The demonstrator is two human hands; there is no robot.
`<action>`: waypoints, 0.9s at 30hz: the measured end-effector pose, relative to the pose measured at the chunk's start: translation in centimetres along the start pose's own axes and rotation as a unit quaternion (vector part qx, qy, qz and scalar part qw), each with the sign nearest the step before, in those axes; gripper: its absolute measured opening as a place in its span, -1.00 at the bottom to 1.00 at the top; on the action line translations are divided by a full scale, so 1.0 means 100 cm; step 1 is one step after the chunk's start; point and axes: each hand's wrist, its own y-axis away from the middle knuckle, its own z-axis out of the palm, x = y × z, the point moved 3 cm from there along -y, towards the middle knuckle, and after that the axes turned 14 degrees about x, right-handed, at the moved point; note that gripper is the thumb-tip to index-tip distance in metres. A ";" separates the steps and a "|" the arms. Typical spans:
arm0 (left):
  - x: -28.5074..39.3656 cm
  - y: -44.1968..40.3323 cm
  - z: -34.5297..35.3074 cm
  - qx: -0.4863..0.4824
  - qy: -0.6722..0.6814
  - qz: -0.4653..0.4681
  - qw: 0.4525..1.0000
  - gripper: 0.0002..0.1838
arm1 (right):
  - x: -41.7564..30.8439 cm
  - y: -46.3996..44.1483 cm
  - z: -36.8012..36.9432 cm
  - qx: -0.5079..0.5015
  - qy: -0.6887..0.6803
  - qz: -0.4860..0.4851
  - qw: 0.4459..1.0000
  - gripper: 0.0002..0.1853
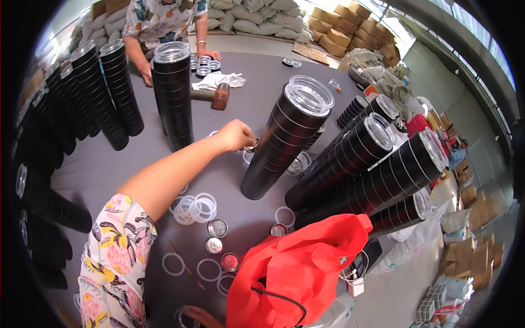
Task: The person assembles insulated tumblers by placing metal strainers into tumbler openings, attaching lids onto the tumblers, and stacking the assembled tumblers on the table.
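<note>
From my seat behind the head camera, I have the left hand [236, 135] just 11 o'clock of centre, its grip narrow, fingertips pinched on a small shiny piece [251, 145]. The fingers cover much of that piece, so I cannot make out its shape. Just to its 2 o'clock stands the tall black stack [284, 139], slightly tilted, clear lids on top; whether the fingers touch it I cannot tell.

The right hand [203, 316] is down near 7 o'clock, cut off by the bottom edge and partly hidden by the red cloth [301, 268] at 5 o'clock. Its fingertips are at a round rim [179, 318], also cut off; I cannot tell if it grips or merely touches.

Clear rings [203, 208] lie overlapped at 8 o'clock on the grey table [126, 169]. Three small tins [214, 245] sit at 7 o'clock, one reddish inside. Behind the stack's base I get only part of some clear lids [298, 164].

More black stacks [350, 158] lean together at 3 o'clock, their lower ends partly behind the red cloth. Others [101, 93] line the rim from 9 to 10 o'clock, fading into the lens's dark edge.

At 11 o'clock, a mallet [221, 97] lies beside a white rag [219, 81], its handle running toward a far stack [174, 98]. Beyond, a co-worker [164, 24] has both hands at the table, head out of view.
</note>
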 end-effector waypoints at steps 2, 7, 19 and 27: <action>0.003 -0.013 0.015 -0.026 0.062 0.025 0.997 -0.81 | 0.001 -0.005 -0.003 0.009 0.000 0.004 1.000 -0.26; 0.012 -0.005 0.024 -0.059 0.139 0.103 0.983 -0.80 | 0.004 -0.007 -0.007 0.028 0.008 0.009 1.000 -0.26; 0.073 0.200 -0.160 -0.065 -0.020 0.014 0.998 -0.76 | -0.026 0.011 0.004 0.061 0.162 -0.053 0.983 -0.31; 0.088 0.444 -0.219 0.165 -0.109 0.130 0.972 -0.80 | -0.047 0.006 0.015 0.069 0.365 -0.070 0.926 -0.22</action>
